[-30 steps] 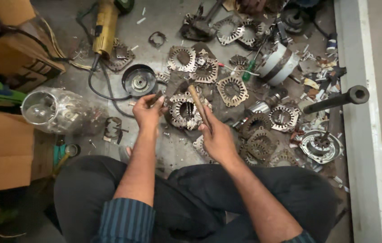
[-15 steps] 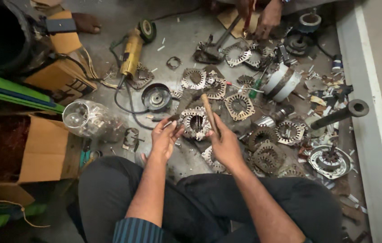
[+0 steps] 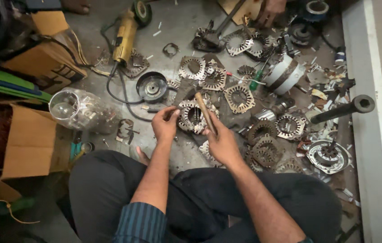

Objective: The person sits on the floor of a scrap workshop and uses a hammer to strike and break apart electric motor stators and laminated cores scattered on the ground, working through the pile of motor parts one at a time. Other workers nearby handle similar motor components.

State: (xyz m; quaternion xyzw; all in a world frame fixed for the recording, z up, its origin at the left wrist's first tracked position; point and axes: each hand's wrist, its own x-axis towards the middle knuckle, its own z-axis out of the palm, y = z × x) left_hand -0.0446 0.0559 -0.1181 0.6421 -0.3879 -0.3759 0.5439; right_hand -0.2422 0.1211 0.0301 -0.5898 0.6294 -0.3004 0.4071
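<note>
A person sits cross-legged on the floor among scattered motor parts. The left hand pinches the near-left rim of a round motor stator, which lies flat in front of the knees, its bore facing up. The right hand is closed around a wooden handle, whose long axis runs from the fist up and slightly left, away from the person, across the stator's right edge. A yellow angle grinder lies well beyond.

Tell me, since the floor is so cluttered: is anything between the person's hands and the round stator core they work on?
Nothing visible: the left hand already touches the stator core, and the right hand holds a wooden stick over it.
</note>
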